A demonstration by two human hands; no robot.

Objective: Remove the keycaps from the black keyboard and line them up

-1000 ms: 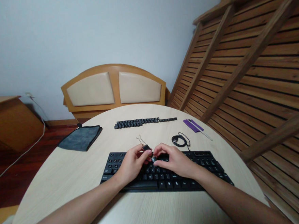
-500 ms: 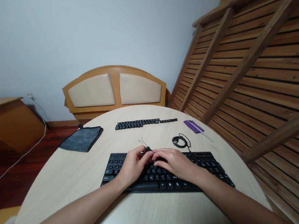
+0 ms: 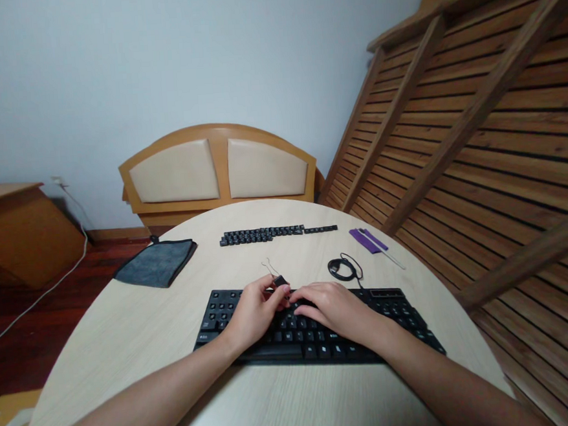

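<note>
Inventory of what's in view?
plastic keyboard: 1, black, table front
wire-pronged tool: 1, black, left grip
loose square keycaps: many, black, table back
coiled cable: 1, black, beyond keyboard
folded cloth: 1, grey, table left
flat piece: count unclear, purple, table right
thin stick: 1, pale, table right
round table: 1, pale, centre
panelled headboard: 1, tan, background
slatted wooden frame: 1, brown, right
desk: 1, brown, left
cord: 1, white, left
boxlike thing: 1, tan, lower left
left grip, right grip: 2, bare, keyboard

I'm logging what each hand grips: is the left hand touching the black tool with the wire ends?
Touching: the head view shows the left hand with the black tool held at its thumb and fingers, no gap visible.
</note>
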